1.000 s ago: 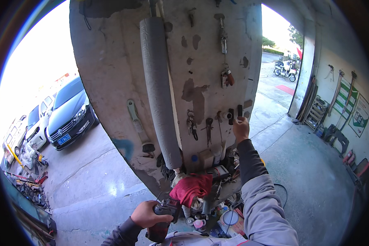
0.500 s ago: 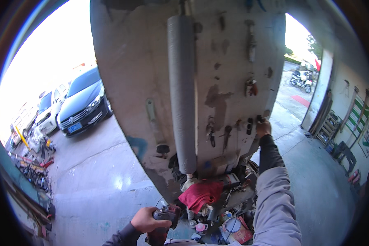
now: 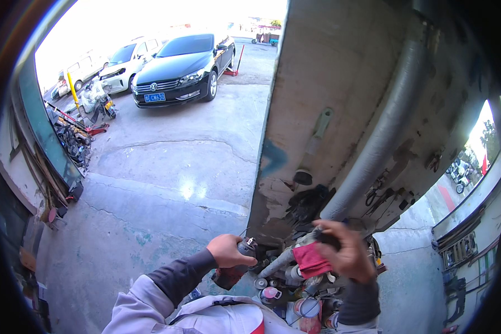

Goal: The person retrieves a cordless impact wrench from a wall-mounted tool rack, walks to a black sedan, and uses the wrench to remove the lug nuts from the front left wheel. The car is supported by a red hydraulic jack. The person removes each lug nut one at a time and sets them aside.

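My left hand [image 3: 227, 251] is closed around a red-and-black cordless power tool [image 3: 228, 276], with a short metal tip showing at its upper end. My right hand [image 3: 348, 250] is raised over the cluttered stand, its fingers bent around a small black piece [image 3: 327, 238]. That piece looks roundish, but blur hides its exact kind. Just below and behind the right hand, a red cloth [image 3: 312, 260] lies over the stand. A grey-wrapped pipe [image 3: 373, 145] runs down the wall panel to a spot near the right fingers.
Hand tools hang on the wall panel [image 3: 295, 111], among them a long-handled brush [image 3: 303, 177] and black gloves [image 3: 309, 203]. Cans and a bucket [image 3: 307, 307] crowd the floor beneath. A dark car [image 3: 178, 67] and a white car [image 3: 122, 67] are parked outside, left.
My right hand has come away from the wall tools, down toward me, with a black piece in it. My left hand has risen with the power tool. The view has swung left.
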The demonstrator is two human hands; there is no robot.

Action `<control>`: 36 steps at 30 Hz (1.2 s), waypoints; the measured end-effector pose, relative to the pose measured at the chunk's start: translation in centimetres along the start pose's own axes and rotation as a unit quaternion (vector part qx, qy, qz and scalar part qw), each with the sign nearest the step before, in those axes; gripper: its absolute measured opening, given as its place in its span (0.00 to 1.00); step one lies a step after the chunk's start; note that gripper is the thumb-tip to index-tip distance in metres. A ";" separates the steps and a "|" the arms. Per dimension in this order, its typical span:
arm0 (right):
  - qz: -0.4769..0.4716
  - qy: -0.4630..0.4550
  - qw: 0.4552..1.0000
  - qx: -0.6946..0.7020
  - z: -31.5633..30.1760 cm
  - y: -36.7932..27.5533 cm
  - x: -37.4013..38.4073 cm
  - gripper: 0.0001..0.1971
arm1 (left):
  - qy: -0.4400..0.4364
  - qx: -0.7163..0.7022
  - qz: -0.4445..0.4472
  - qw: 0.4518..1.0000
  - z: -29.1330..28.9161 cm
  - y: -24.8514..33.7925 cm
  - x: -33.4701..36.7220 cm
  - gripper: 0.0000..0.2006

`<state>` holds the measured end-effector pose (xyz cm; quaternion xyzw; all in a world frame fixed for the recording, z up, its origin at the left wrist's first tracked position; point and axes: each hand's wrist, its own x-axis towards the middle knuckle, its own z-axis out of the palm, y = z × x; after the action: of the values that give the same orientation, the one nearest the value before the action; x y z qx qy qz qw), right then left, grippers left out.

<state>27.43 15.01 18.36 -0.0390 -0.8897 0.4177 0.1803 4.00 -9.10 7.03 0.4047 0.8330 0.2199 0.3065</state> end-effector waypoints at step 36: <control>0.180 -0.559 0.804 0.097 53.2 -10.5 47.5 0.21 | 0.282 -0.129 -0.156 0.938 -21.5 -37.9 -8.7 0.28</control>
<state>-34.77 -20.09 8.82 0.0598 -0.7682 0.4761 -0.4238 -27.04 -40.47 2.06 0.1481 0.9024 0.3801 0.1390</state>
